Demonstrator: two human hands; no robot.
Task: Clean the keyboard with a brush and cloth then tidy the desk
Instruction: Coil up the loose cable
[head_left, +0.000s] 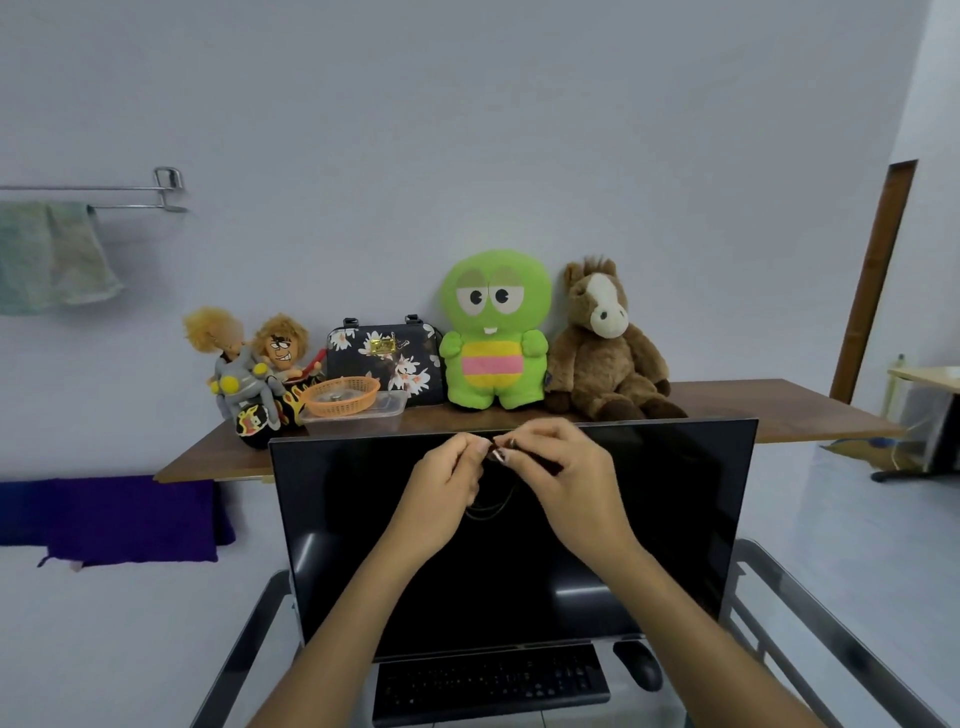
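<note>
My left hand (447, 480) and right hand (550, 467) pinched a small dark object (500, 451), corded, unidentifiable; it seemed light and thin, best held at its ends.

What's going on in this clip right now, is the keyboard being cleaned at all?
Not at this moment. The person has both hands raised in front of the dark monitor: the left hand and right hand together pinch a small dark object with a thin black cord looping below; what it is can't be told. The keyboard and mouse lie untouched on the desk below. No cloth is in hand.
</note>
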